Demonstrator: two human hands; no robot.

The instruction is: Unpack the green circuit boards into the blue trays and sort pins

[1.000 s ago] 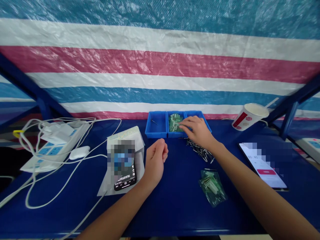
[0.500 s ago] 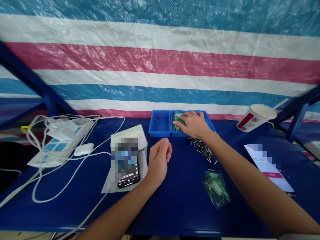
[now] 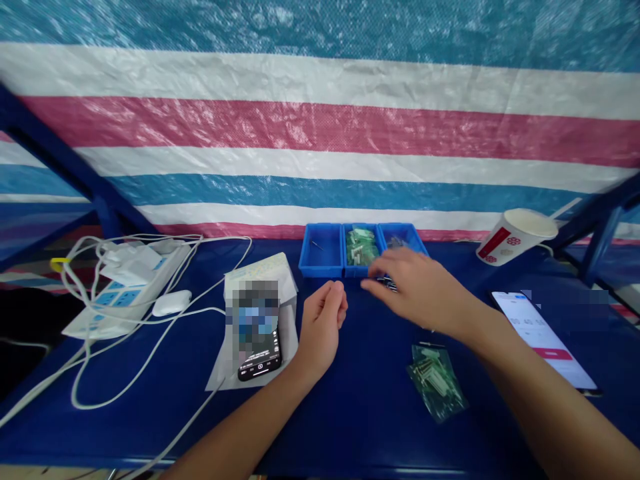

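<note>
My left hand [image 3: 324, 327] is closed in a fist above the blue table, right of a phone; what it holds, if anything, is hidden. My right hand [image 3: 417, 287] reaches over a pile of thin black-and-silver metal pins [image 3: 388, 284], thumb and fingers apart, covering most of it. Behind the hands stand three blue bins. The left bin [image 3: 323, 270] contains a single thin pin [image 3: 317, 245]. Small green-tinted bags fill the middle bin [image 3: 361, 272], and the right bin [image 3: 420, 241] contains small greyish pieces. A clear green bag [image 3: 437, 381] with pale parts and screw-like pieces lies near my right forearm.
At left, white cables tangle over a power strip [image 3: 107, 303] beside a white case [image 3: 172, 303]. A phone [image 3: 260, 347] rests on white paper. Another phone [image 3: 555, 353] and a paper cup [image 3: 515, 237] with a straw are at right. Striped sheeting [image 3: 320, 120] hangs behind.
My right hand has moved from the middle bin towards me, down to the pile of metal pins. My left hand stays closed in nearly the same place.
</note>
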